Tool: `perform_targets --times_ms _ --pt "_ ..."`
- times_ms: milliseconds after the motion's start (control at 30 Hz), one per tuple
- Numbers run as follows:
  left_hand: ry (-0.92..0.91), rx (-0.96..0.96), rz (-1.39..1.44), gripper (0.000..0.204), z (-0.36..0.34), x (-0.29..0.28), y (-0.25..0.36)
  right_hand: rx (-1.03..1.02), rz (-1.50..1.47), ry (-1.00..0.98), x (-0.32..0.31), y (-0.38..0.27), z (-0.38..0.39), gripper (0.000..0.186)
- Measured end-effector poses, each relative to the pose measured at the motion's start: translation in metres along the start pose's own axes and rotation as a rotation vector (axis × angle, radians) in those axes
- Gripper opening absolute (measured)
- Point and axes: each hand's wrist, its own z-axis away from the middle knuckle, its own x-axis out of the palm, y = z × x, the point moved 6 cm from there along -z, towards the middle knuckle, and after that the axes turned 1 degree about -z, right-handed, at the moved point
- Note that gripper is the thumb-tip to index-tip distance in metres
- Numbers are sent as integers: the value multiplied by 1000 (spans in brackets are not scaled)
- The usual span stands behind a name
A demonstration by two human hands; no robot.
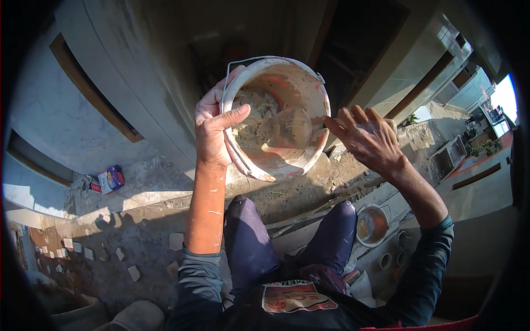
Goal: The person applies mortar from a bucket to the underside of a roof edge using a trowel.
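Observation:
A whitish bucket (243, 157) with a wire handle is held up in front of me, its mouth tipped toward me. Inside lies a lumpy grey-beige paste (262, 113), and orange and white smears coat the walls. My left hand (212, 124) grips the bucket's left rim, thumb over the edge and fingers around the outside. At the right rim, the curled fingers of my right hand (370, 138) are closed around the handle of what looks like a putty knife (295, 128). Its broad blade sits in the paste, and the handle is mostly covered by the hand.
Another bucket (372, 225) stands by my right leg, near long planks (298, 229). Broken tile pieces (134, 272) are scattered on the ground at the left. A printed bag (111, 179) lies by the left wall. A dark doorway (359, 44) opens ahead.

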Motion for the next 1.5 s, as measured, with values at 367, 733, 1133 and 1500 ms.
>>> perform_targets --times_ms 367,733,1133,1500 --pt "158 -100 -274 20 -3 -56 -81 -85 -411 112 101 -52 -33 44" --pt "554 131 -244 44 72 -65 -53 -63 -1037 36 184 -72 -33 24" --pt "800 209 -467 48 122 -47 -2 -269 -1373 118 184 -93 -58 26" --pt "733 110 -451 51 119 -83 -15 -423 -1090 364 154 -72 -55 50"
